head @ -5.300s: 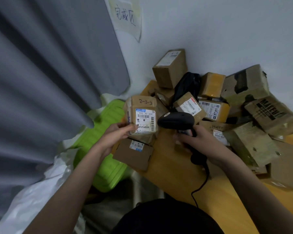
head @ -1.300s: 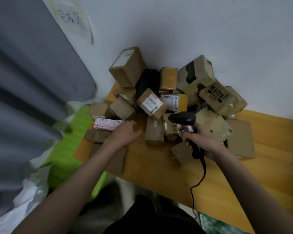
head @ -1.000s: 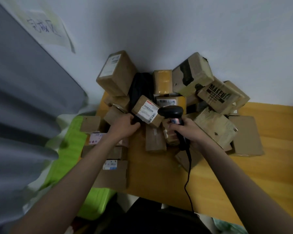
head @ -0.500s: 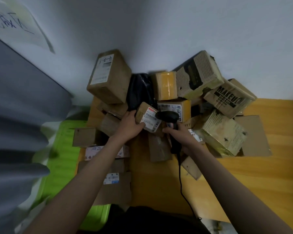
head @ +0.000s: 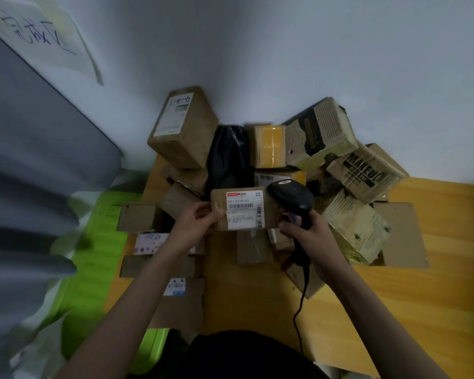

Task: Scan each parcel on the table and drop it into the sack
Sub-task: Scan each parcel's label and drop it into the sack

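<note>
Head view — hands [head: 195, 224] round parcel [head: 244, 210], scanner [head: 292, 199]

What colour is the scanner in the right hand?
Black. The scanner, gripped by the right hand, shows best in the head view.

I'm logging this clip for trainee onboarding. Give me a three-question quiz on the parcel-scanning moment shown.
1. True or false: the left hand holds the labelled parcel with its barcode label facing the camera.
2. Which hand grips the scanner?
A. left
B. right
C. neither
3. Fill in: the scanner's black ____ trails down over the table toward the person.

Key: 1 true; 2 B, the right hand; 3 cable.
</note>
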Tool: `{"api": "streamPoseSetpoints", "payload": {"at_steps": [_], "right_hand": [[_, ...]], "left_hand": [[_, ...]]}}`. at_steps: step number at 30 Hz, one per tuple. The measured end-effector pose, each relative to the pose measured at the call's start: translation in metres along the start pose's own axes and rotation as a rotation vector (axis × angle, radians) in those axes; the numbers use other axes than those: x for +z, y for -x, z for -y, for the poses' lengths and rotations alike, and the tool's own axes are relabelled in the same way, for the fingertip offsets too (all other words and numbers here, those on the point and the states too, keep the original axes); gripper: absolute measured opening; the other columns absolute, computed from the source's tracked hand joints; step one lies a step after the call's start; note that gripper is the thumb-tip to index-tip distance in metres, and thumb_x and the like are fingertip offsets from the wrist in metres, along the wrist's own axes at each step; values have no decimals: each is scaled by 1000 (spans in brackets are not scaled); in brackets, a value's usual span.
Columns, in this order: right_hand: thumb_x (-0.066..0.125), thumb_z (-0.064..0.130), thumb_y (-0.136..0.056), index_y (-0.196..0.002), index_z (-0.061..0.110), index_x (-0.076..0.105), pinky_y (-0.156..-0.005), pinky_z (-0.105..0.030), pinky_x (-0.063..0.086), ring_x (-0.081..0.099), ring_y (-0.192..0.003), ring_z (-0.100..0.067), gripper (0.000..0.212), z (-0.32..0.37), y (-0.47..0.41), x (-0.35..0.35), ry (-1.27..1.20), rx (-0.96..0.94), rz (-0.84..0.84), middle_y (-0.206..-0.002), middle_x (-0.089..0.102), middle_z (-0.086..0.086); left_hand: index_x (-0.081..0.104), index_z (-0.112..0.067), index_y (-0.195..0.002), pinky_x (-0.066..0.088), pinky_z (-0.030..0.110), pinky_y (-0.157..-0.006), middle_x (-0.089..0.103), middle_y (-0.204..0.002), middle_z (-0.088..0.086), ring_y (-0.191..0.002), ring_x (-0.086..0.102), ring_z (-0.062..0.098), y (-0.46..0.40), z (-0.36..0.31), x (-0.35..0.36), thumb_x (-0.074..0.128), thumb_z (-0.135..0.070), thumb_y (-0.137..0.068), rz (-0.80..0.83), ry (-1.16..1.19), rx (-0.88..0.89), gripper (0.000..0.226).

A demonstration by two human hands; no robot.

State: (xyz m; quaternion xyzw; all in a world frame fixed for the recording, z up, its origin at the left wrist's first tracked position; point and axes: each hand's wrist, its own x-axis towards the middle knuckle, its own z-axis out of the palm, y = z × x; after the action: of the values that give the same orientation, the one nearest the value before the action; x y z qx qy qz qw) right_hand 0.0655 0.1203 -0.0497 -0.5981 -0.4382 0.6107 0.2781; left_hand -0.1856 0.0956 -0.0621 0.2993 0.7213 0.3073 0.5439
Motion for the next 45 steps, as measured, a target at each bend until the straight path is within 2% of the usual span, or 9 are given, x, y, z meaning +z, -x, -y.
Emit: {"api": "streamPoseSetpoints", "payload": {"at_steps": [6,10,12,15,18,21,30,40,45], "right_hand": [[68,10,-91,-108,24,62,-77,-29,51,63,-91,-15,23,8,38,-33,100,-78,45,-100,66,-1],[64,2,-90,-102,16,65,-65,-25,53,64,-72,-11,18,15,61,-52,130,-97,208,-86,68,6],[64,1,-90,-96,15,64,-62,-28,52,61,-66,-12,16,16,69,-55,171,-97,254,-77,67,5],[66,5,-90,-96,18,64,-65,-33,51,60,-67,-13,15,14,78,-56,193,-87,293,-87,69,-11],[67,7,-90,-96,21,64,-66,-31,49,60,-66,-8,15,16,86,-58,172,-97,308,-80,67,1],[66,6,-91,-97,22,63,-64,-29,48,59,-63,-7,17,18,91,-61,149,-90,318,-73,66,10],[65,5,-90,-100,15,62,-64,-30,51,60,-64,-14,14,27,108,-72,225,-90,341,-77,64,-3],[66,8,-91,-101,21,62,-62,-31,51,60,-63,-14,17,23,134,-79,315,-150,449,-77,64,-2],[66,8,-90,-101,20,63,-64,-29,50,60,-65,-12,17,6,149,-85,364,-174,548,-77,62,2]], "left_hand": [[69,-16,-119,57,15,-67,76,-103,-3,-88,73,4,34,5,11,72,-21,-91,7,63,16,29],[68,-16,-122,59,24,-81,75,-107,-4,-95,73,7,43,2,25,76,-23,-88,-58,86,57,36],[67,-15,-124,59,20,-75,75,-106,-5,-92,73,5,46,-1,32,76,-21,-88,-62,122,80,38],[64,-16,-127,58,20,-75,74,-110,-3,-93,73,5,49,-3,39,78,-25,-85,-69,142,108,45],[62,-21,-128,57,23,-79,71,-113,-5,-101,70,8,55,-5,44,77,-28,-85,-68,151,130,46],[61,-24,-125,56,18,-70,68,-106,-10,-96,68,4,64,-10,48,75,-23,-87,-86,162,143,41],[62,-19,-128,52,9,-60,69,-104,-11,-93,67,1,94,-10,46,75,-25,-87,-149,150,172,43],[71,-17,-113,57,19,-70,75,-105,0,-92,73,10,149,22,53,77,-20,-87,-299,259,190,27],[69,-20,-90,56,19,-78,75,-82,-13,-89,72,6,184,61,61,77,-14,-87,-385,348,160,11]]}}
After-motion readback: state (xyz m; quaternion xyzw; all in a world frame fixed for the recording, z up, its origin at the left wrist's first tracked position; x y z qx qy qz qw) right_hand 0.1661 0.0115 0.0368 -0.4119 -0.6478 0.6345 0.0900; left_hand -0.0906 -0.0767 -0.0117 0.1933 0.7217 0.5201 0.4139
